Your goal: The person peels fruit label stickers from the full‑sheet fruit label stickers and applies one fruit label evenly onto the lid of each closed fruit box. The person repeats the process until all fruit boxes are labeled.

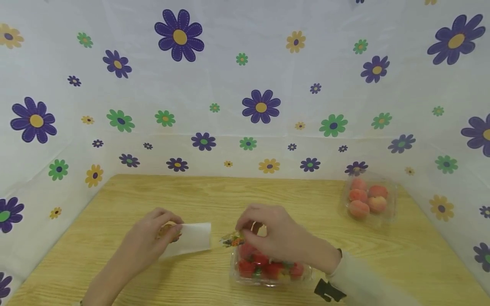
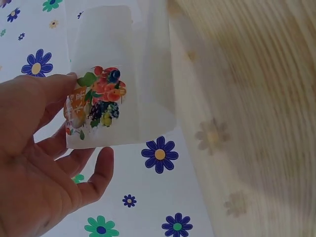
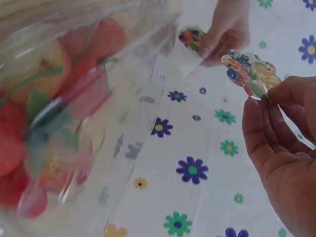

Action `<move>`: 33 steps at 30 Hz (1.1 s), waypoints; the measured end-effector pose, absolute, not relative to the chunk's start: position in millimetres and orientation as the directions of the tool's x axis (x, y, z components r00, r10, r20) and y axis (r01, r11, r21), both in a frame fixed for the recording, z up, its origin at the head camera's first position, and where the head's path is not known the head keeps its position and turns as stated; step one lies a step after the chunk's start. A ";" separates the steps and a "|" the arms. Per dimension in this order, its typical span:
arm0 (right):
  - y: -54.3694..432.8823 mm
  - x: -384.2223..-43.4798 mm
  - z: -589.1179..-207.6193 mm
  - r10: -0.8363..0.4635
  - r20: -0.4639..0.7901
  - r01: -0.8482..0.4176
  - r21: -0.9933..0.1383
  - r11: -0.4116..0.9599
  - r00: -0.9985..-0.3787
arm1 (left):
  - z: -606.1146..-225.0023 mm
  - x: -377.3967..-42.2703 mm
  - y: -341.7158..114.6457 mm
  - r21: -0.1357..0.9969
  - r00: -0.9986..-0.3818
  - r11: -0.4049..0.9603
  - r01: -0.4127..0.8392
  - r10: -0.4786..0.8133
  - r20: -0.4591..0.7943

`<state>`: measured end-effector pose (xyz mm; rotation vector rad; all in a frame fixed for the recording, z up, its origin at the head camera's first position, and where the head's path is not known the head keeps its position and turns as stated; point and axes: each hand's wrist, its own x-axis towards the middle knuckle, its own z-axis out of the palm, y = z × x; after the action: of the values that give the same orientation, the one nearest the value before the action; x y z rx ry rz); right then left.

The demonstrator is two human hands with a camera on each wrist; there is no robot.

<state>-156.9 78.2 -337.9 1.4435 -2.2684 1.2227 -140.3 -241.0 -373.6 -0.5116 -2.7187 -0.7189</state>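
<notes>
My left hand [image 1: 147, 233] pinches a strip of white backing paper [image 1: 195, 238] by its end. In the left wrist view, a printed fruit sticker [image 2: 106, 94] lies on that strip beside the thumb. Between thumb and fingertips, my right hand [image 1: 273, 231] pinches a loose fruit-print sticker [image 3: 249, 71] by its edge, apart from the strip. Under the right hand stands a clear plastic box [image 1: 239, 279] of red fruit [image 1: 272, 270] with green bits among it. The hand and wrist hide part of the box's top.
At the back right of the wooden table [image 1: 214, 191] sits another clear plastic box [image 1: 391, 208], holding several peaches [image 1: 359, 209]. A white cloth [image 1: 222, 76] printed with flowers hangs around the back and sides. The right wrist wears a dark band with a bow [image 1: 329, 291].
</notes>
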 end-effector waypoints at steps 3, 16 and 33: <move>93.6 -157.6 -335.6 -0.637 0.484 -0.754 -0.609 0.247 -0.600 | -377.8 -142.3 -244.5 0.395 -0.885 0.816 0.422 0.276 0.374; 137.3 -157.1 -344.1 -0.513 0.186 -0.443 -0.782 0.439 -0.838 | -382.9 -140.2 -251.3 0.404 -0.929 0.840 0.361 0.284 0.239; 147.5 -152.9 -353.4 -0.506 0.105 -0.356 -0.829 0.431 -0.856 | -387.7 -127.8 -223.6 0.503 -0.874 0.715 0.486 0.377 0.307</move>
<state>-152.9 147.5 -353.4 0.8479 -2.7895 1.5492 -127.8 -223.6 -387.7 -0.6954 -2.7372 -0.8806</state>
